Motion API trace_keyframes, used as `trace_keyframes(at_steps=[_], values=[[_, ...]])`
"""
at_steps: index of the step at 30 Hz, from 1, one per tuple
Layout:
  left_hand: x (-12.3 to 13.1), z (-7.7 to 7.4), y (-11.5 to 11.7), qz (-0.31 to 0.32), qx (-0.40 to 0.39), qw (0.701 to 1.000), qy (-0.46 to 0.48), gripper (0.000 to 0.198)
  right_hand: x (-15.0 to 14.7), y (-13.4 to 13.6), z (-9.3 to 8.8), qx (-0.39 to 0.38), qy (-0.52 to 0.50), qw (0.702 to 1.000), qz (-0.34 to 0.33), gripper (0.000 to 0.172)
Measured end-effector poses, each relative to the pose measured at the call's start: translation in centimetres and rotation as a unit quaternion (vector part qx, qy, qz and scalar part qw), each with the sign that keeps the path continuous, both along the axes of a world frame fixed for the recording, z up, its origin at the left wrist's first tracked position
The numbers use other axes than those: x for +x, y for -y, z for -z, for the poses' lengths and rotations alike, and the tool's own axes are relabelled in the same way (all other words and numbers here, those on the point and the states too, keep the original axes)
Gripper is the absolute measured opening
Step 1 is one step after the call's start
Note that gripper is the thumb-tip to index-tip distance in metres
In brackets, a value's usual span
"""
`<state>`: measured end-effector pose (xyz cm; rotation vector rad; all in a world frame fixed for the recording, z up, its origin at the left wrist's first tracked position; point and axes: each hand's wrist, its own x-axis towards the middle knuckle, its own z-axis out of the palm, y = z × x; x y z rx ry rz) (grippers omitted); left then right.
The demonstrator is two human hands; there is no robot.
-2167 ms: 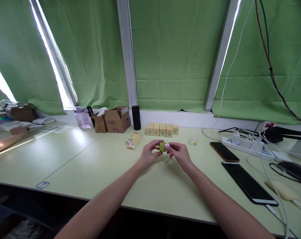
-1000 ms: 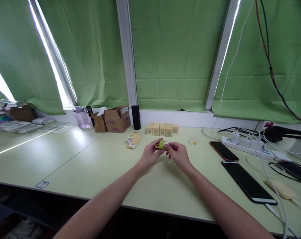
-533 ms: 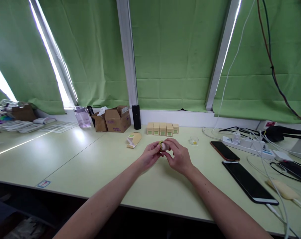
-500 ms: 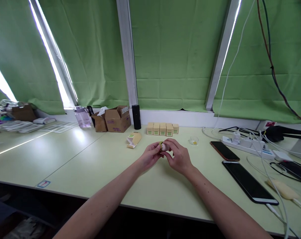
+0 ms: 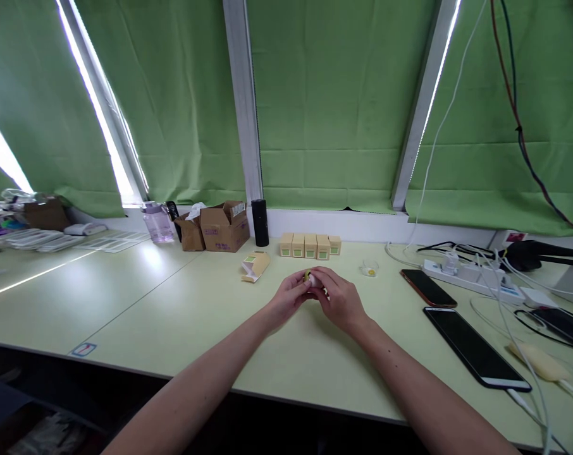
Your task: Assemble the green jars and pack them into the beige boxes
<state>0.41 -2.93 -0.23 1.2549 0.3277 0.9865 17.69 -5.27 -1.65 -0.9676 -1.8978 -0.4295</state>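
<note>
Both hands meet over the middle of the pale green table [image 5: 182, 309]. My left hand [image 5: 286, 297] and my right hand [image 5: 339, 298] together pinch a small green-and-white jar [image 5: 309, 277], which the fingers mostly hide. An open cream carton [image 5: 254, 266] lies on its side just left of the hands. Behind them stands a row of several small cream boxes with green labels [image 5: 310, 246].
A small clear lid [image 5: 369, 269] lies right of the hands. Two phones [image 5: 474, 347] [image 5: 427, 287], a power strip [image 5: 471, 278] and cables crowd the right side. Brown cardboard boxes [image 5: 224, 226], a black cylinder [image 5: 260, 222] and a bottle [image 5: 155, 222] stand at the back left.
The right hand's fingers have closed over the jar, hiding most of its green part. Another person's forearm at the far left has left the view.
</note>
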Motion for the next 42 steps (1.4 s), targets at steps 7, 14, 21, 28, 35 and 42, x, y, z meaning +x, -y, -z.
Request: trace_keyframes(at_steps=[7,14,21,28,35,42], values=[[0.2,0.1,0.0,-0.028,0.011,1.000,-0.004,0.043,0.0,-0.1,0.2,0.010,0.020,0.999,0.026,0.030],[0.8,0.3,0.0,-0.091,0.040,0.995,-0.001,0.042,-0.2,-0.2,-0.1,0.027,0.017,0.999,-0.003,0.034],[1.4,0.8,0.1,-0.132,0.073,0.989,-0.004,0.045,-0.2,-0.4,-0.1,0.057,0.020,0.998,-0.020,0.039],[1.8,1.0,0.3,-0.176,0.099,0.979,-0.011,0.049,-0.2,-0.4,0.0,0.092,0.020,0.995,-0.023,0.039],[2.0,1.2,0.4,-0.225,0.131,0.965,-0.027,0.044,-0.5,-0.3,-0.2,0.081,0.015,0.996,-0.030,0.040],[1.9,0.9,0.7,-0.214,0.150,0.965,-0.033,0.043,-0.4,-0.3,-0.2,0.091,0.003,0.995,-0.036,0.043]])
